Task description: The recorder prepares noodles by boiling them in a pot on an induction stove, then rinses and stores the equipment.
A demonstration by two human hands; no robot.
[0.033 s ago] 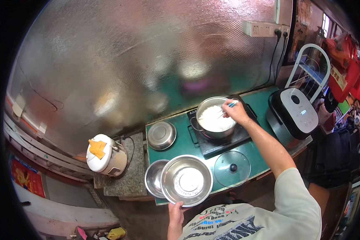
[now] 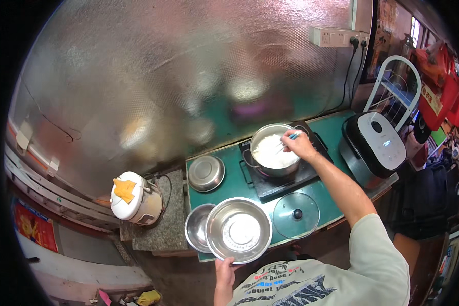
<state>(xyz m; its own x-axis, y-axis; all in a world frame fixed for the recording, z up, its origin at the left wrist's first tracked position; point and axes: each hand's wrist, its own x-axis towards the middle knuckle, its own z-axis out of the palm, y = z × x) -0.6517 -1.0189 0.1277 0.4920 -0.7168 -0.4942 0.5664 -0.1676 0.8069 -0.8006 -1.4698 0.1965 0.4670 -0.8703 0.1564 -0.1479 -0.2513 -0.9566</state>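
Observation:
My right hand (image 2: 296, 143) grips a blue-handled utensil (image 2: 292, 135) inside a steel pot (image 2: 258, 161) of white food (image 2: 268, 151), which looks like rice. The pot sits on a black electric cooktop (image 2: 270, 189); the utensil's far end is partly hidden in the food. My left hand (image 2: 225, 271) holds the near rim of a wide steel bowl (image 2: 220, 230), which overlaps a second steel bowl (image 2: 194, 229). A glass lid (image 2: 285, 224) lies right of the wide bowl, below the cooktop. An upturned steel dish (image 2: 205, 171) rests left of the cooktop.
Green counter (image 2: 219, 196). A white rice cooker (image 2: 130, 206) with a yellow cloth stands on a stone slab (image 2: 171, 229) at left. A black appliance (image 2: 362, 158), white rack (image 2: 392, 76) and red bags (image 2: 433, 102) are at right. A power strip (image 2: 331, 37) hangs on the foil-covered wall.
My right hand and the utensil have shifted very slightly over the pot. Everything else looks the same.

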